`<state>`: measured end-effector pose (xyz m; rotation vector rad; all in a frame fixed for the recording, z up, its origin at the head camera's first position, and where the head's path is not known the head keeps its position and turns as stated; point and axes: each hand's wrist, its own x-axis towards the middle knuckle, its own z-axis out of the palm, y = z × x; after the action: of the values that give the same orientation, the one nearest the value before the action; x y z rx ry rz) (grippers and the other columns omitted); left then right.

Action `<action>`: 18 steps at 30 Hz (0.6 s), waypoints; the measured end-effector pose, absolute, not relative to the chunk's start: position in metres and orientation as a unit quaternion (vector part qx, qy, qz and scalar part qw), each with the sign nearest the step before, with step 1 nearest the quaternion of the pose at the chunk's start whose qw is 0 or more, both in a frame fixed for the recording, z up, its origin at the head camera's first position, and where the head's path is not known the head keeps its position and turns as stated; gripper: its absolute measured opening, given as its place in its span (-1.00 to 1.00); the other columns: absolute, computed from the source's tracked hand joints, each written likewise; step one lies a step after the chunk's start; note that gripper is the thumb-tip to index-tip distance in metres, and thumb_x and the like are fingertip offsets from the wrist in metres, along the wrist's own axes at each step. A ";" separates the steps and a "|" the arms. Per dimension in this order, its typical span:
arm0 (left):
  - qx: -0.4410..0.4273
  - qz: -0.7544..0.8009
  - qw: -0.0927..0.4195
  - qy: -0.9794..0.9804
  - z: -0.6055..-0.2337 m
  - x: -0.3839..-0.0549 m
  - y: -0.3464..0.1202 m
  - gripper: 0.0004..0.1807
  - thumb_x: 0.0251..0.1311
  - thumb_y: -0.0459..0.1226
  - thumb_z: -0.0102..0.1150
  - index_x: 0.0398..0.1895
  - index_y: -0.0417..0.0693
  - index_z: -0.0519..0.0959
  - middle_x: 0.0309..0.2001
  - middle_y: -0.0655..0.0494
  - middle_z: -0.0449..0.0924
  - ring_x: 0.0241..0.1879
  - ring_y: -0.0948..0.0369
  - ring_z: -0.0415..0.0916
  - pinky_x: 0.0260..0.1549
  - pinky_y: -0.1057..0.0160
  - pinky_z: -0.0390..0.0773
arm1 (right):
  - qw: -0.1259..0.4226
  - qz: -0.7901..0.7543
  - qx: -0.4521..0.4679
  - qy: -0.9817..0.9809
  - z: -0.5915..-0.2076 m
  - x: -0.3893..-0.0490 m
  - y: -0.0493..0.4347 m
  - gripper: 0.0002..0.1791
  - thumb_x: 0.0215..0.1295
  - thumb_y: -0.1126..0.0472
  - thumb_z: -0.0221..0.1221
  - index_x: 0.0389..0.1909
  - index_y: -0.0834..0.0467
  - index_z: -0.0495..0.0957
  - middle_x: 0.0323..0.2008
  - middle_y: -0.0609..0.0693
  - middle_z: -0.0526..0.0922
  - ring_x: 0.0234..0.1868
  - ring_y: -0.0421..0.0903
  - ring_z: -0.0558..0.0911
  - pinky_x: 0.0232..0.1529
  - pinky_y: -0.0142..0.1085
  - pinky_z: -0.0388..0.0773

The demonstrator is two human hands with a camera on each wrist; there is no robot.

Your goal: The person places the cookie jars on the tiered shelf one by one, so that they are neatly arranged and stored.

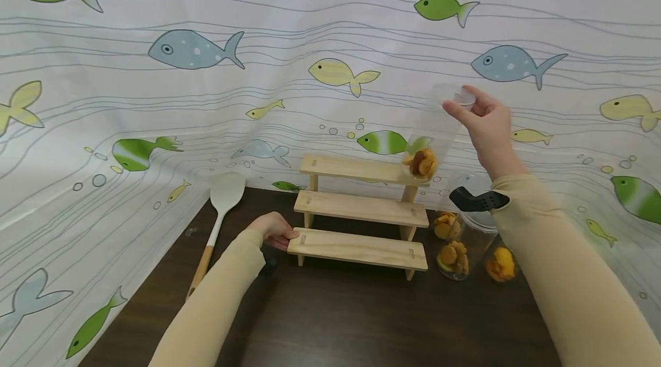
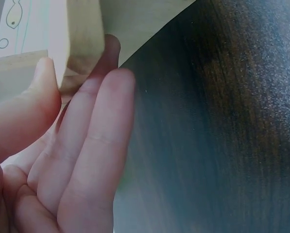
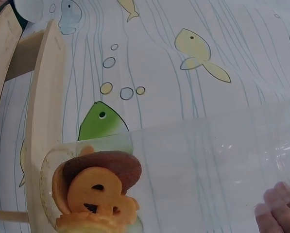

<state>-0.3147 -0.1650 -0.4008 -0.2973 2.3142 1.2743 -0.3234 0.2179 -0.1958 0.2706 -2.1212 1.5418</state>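
Observation:
My left hand (image 1: 272,229) grips the left end of the lowest step of a three-tier wooden stand (image 1: 356,248). In the left wrist view, thumb and fingers lie on either side of that step's end (image 2: 84,36). High on the right, my right hand (image 1: 488,123) holds a tall clear jar (image 1: 439,132) by its top. Cookies (image 3: 96,189) lie in the bottom of this jar. Its base is at the right end of the stand's top step (image 1: 361,169); whether it rests there I cannot tell.
Right of the stand, several clear jars (image 1: 472,241) with cookies stand on the dark tabletop (image 1: 330,321). A white spatula with a wooden handle (image 1: 225,195) lies on the left, its head against the fish-patterned sheet (image 1: 289,6) that covers the back and sides.

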 end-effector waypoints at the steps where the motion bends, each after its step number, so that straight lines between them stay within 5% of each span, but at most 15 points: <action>1: -0.109 0.465 0.240 0.845 -0.401 -0.315 -0.165 -0.70 0.20 -0.32 0.23 -0.11 -0.42 0.57 -0.51 0.00 0.58 -0.55 0.24 0.58 -0.31 0.19 0.70 | 0.248 0.566 0.102 -0.780 -0.197 -0.325 0.215 -0.26 0.15 0.01 0.33 0.34 0.09 0.32 -0.37 -0.30 0.60 -0.17 -0.31 0.53 0.00 -0.46 0.45; 8: -0.111 0.467 0.242 0.843 -0.395 -0.312 -0.164 -0.69 0.21 -0.34 0.22 -0.09 -0.45 0.54 -0.50 -0.01 0.57 -0.53 0.23 0.57 -0.33 0.21 0.70 | 0.238 0.587 0.114 -0.765 -0.205 -0.338 0.193 -0.24 0.11 0.00 0.35 0.33 0.10 0.33 -0.25 -0.24 0.62 -0.11 -0.30 0.55 0.12 -0.36 0.45; 18: -0.109 0.468 0.243 0.842 -0.402 -0.318 -0.163 -0.69 0.14 -0.32 0.28 -0.14 -0.42 0.59 -0.34 -0.19 0.67 -0.36 0.06 0.68 -0.31 0.15 0.70 | 0.202 0.620 0.128 -0.747 -0.213 -0.359 0.153 -0.20 0.07 -0.02 0.38 0.34 0.11 0.32 0.13 0.16 0.55 0.00 -0.23 0.55 0.17 -0.35 0.45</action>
<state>-0.3176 -0.1631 -0.4015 -0.2976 2.3016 1.2787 -0.3594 0.1528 -0.2134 0.3583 -2.0856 1.7322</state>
